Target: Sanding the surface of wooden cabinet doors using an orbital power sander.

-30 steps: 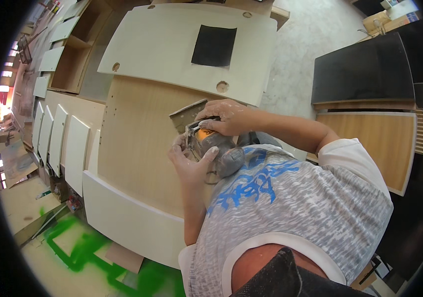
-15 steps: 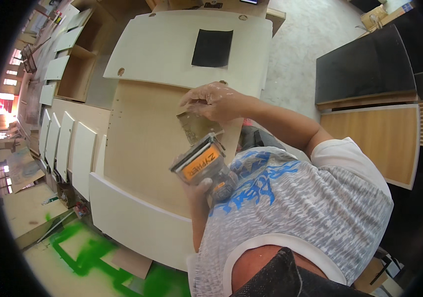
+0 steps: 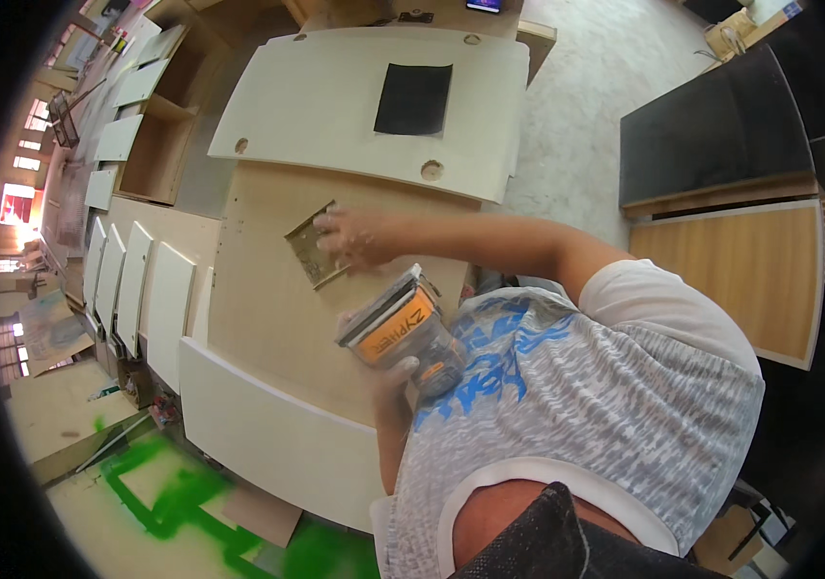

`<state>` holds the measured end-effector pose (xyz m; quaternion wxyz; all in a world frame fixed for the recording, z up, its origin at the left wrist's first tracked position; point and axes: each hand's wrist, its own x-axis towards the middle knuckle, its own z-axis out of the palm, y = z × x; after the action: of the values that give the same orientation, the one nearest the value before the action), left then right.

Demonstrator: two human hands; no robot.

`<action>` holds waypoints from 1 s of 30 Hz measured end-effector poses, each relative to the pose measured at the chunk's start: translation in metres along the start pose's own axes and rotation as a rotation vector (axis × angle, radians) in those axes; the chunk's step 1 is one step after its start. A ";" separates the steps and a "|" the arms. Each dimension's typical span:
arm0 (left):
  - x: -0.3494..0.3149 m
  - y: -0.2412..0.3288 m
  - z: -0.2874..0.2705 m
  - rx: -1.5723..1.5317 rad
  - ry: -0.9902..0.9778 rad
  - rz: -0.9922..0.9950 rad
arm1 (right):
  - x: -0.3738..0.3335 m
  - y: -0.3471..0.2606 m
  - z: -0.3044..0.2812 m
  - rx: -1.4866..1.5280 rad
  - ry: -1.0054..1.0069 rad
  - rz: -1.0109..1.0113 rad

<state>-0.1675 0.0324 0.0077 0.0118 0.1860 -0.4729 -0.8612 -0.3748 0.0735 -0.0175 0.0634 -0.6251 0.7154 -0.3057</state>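
Note:
My left hand grips an orange and dark grey power sander from below, holding it close against my shirt with its flat pad end tilted up. At the right edge of a worn, brownish sandpaper sheet is my right hand. Its fingers overlap the sheet and appear closed on it, though motion blurs them. Below both hands spreads a pale wooden panel. Whether the sheet touches this panel cannot be made out.
Beyond the panel lies a white board with round holes, a black sheet on top. Another white board lies nearer me. White panels stand at left beside an open cabinet. Dark and wood-toned boards stand right.
My right hand has moved left and slightly down with the sandpaper sheet, away from above the sander. The sander in my left hand has hardly shifted.

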 end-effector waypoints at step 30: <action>0.083 0.031 0.025 0.188 0.075 0.006 | -0.149 -0.033 -0.100 0.254 1.060 0.552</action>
<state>-0.2579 0.0190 0.0199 0.0146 0.2169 -0.5515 -0.8053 -0.3626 0.2470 0.0371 -0.1505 -0.1667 0.7432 -0.6302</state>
